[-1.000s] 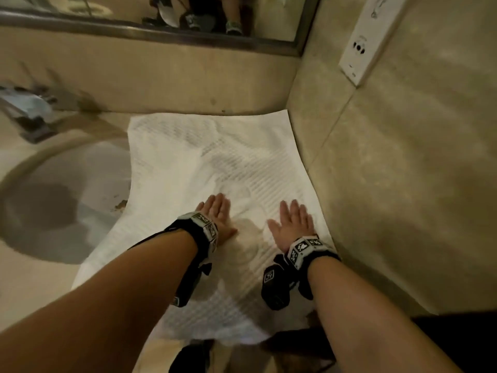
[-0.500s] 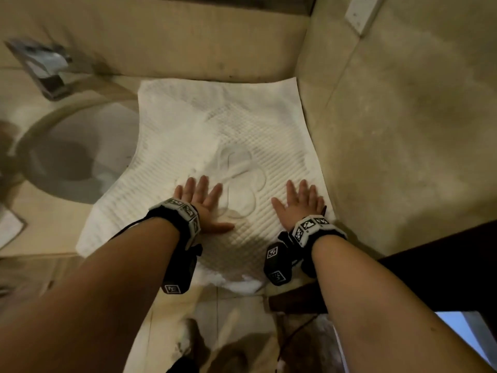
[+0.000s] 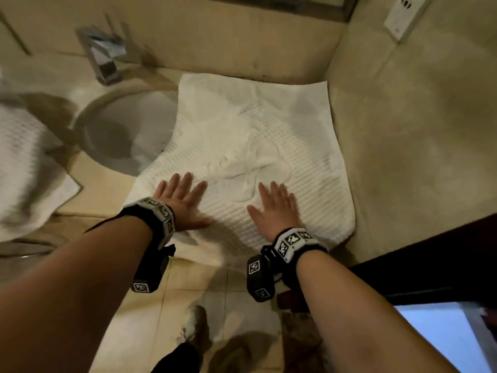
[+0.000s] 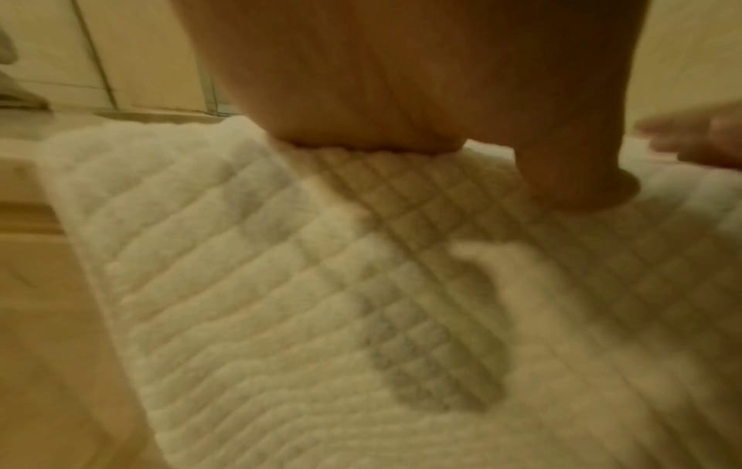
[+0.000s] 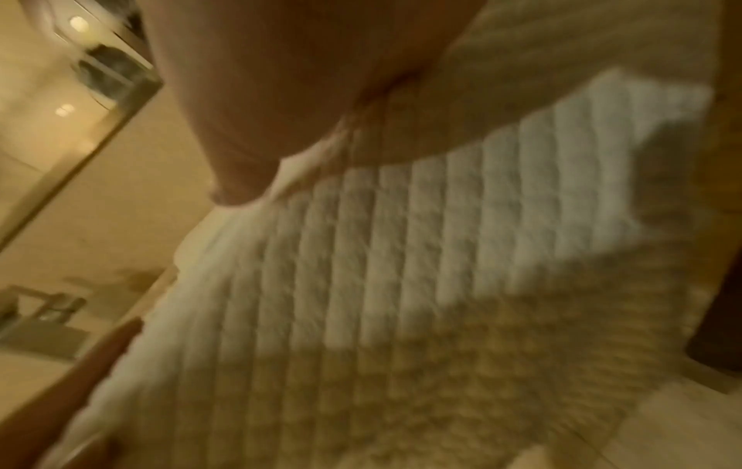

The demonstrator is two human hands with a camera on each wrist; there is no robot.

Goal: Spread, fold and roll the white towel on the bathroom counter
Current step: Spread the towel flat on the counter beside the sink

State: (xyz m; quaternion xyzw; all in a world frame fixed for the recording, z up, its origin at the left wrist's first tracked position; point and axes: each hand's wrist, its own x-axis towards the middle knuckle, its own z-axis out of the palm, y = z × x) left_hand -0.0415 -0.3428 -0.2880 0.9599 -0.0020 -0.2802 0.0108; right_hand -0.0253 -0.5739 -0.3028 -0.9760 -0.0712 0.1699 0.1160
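Note:
A white waffle-textured towel [image 3: 258,135] with a raised emblem at its middle lies spread flat on the beige counter, its left edge over the sink bowl. My left hand [image 3: 178,199] presses flat on the towel's near left part, fingers straight and spread. My right hand [image 3: 274,208] lies flat on the near right part, fingers straight. The left wrist view shows the palm [image 4: 401,79] pressing the quilted towel [image 4: 281,301]. In the blurred right wrist view the palm [image 5: 281,95] rests on the towel [image 5: 401,254].
A round sink basin [image 3: 121,135] and a chrome faucet [image 3: 103,57] lie left of the towel. Another white towel [image 3: 24,168] sits at the far left. Beige walls close the back and right; a wall socket [image 3: 406,14] is upper right. Tiled floor [image 3: 188,305] lies below.
Both flat hands have slid toward the near edge of the towel, smoothing it. The head view has tilted down and left, bringing the floor and the second towel into sight.

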